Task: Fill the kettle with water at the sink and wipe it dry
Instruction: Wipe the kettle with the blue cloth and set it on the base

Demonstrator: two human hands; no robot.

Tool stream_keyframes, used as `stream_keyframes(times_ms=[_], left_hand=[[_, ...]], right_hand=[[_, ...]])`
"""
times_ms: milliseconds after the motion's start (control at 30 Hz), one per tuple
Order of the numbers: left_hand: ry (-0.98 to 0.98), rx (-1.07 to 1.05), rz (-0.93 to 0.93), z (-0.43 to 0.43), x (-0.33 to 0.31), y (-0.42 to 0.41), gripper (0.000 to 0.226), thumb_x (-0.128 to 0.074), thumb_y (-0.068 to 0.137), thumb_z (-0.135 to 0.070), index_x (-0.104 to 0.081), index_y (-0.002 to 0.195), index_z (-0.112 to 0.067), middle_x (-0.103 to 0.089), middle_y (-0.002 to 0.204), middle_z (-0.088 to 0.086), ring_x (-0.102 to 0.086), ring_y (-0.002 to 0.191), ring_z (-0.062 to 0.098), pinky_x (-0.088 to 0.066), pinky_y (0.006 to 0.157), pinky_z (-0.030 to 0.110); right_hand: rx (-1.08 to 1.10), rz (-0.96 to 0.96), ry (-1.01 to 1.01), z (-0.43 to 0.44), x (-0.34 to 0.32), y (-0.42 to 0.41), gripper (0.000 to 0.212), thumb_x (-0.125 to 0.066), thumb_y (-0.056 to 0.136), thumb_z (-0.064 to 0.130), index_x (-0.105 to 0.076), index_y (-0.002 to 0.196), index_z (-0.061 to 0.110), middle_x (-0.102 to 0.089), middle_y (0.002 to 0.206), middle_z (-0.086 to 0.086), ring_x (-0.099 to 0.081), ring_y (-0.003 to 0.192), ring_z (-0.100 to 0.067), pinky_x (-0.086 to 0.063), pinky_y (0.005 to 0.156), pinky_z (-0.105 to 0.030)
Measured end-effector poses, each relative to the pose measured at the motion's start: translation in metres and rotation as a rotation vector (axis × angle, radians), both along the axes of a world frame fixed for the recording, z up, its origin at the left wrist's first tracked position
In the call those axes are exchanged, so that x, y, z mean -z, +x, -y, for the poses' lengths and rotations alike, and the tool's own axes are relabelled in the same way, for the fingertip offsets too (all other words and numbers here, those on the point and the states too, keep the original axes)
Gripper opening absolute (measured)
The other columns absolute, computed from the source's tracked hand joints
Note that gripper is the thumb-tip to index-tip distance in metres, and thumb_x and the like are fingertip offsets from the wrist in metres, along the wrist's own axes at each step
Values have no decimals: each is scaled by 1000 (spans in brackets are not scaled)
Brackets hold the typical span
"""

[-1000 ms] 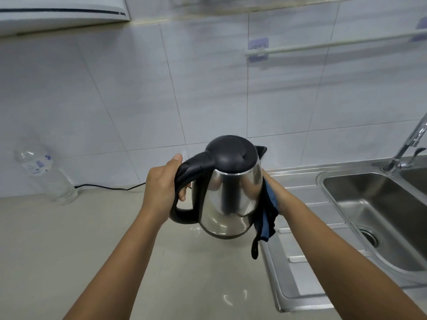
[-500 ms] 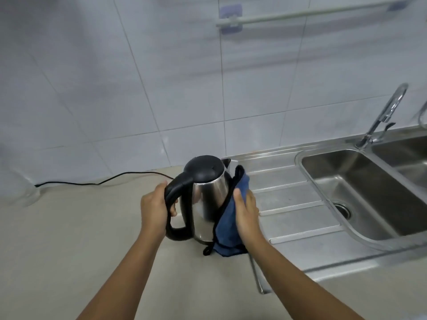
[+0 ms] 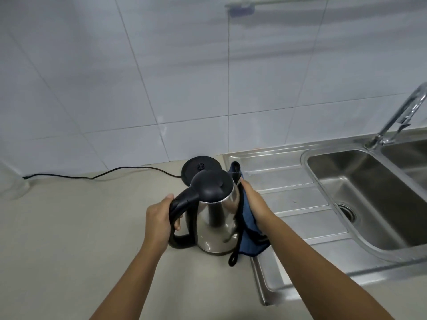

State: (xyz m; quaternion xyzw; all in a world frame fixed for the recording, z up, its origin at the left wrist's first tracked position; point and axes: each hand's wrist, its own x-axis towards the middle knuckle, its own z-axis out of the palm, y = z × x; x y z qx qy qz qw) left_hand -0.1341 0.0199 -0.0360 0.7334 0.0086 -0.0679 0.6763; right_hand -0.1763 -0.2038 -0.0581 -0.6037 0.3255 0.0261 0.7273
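A steel kettle (image 3: pixel 215 218) with a black lid and black handle is upright over the beige counter, just left of the sink's drainboard. My left hand (image 3: pixel 159 221) is wrapped around its handle. My right hand (image 3: pixel 253 202) presses a blue cloth (image 3: pixel 250 236) with black trim against the kettle's right side; the cloth hangs down past the kettle's bottom. Behind the kettle lies its round black power base (image 3: pixel 199 167). Whether the kettle rests on the counter or hovers just above it is unclear.
A black cord (image 3: pixel 104 173) runs from the base leftwards along the wall. The steel sink (image 3: pixel 369 199) with its drainboard (image 3: pixel 288 199) and tap (image 3: pixel 399 116) is to the right. A clear plastic bottle (image 3: pixel 10 183) stands at the far left. A towel rail (image 3: pixel 277 1) is on the tiled wall.
The kettle has come down from chest height toward the counter. My right hand with the cloth has shifted to the kettle's right side. The view has tilted down, showing the power base.
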Motion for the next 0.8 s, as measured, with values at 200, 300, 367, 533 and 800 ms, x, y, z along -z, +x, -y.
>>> stream_keyframes(times_ms=[200, 300, 367, 533, 800], left_hand=[[90, 9, 67, -17, 0, 28, 55, -44, 93, -32, -51, 46, -6, -48, 39, 13, -47, 41, 24, -41, 59, 34], [156, -46, 95, -22, -5, 46, 51, -44, 94, -37, -59, 55, -7, -60, 50, 14, -58, 51, 25, -45, 63, 34], [205, -88, 91, -24, -11, 55, 49, -43, 95, -41, -62, 63, -9, -65, 61, 10, -61, 62, 25, -44, 64, 32], [265, -291, 180, -15, -8, 47, 44, -41, 96, -49, -55, 105, -8, -60, 106, 7, -57, 102, 24, -41, 83, 31], [33, -40, 33, 35, 10, -47, 90, -50, 82, -65, -7, 152, -31, -21, 146, -18, -22, 132, -3, -23, 105, 22]], right_hand=[[22, -18, 2, -25, 8, -2, 36, -47, 103, 49, -70, 90, 25, -72, 95, -6, -66, 91, -19, -51, 76, -26], [75, -15, -23, -40, 19, -10, 48, -46, 98, 64, -71, 113, 27, -73, 120, -6, -67, 110, -19, -49, 103, -36], [124, -7, -74, -57, 28, -19, 74, -43, 88, 77, -64, 138, 26, -65, 141, -4, -58, 132, -24, -40, 119, -44], [207, 70, -141, -78, 36, -25, 61, -34, 106, 58, -48, 152, 20, -52, 154, -5, -44, 147, -25, -31, 125, -48], [25, 174, 8, -36, -7, 24, 34, -48, 106, 46, -75, 107, 24, -78, 111, -3, -72, 104, -17, -53, 89, -30]])
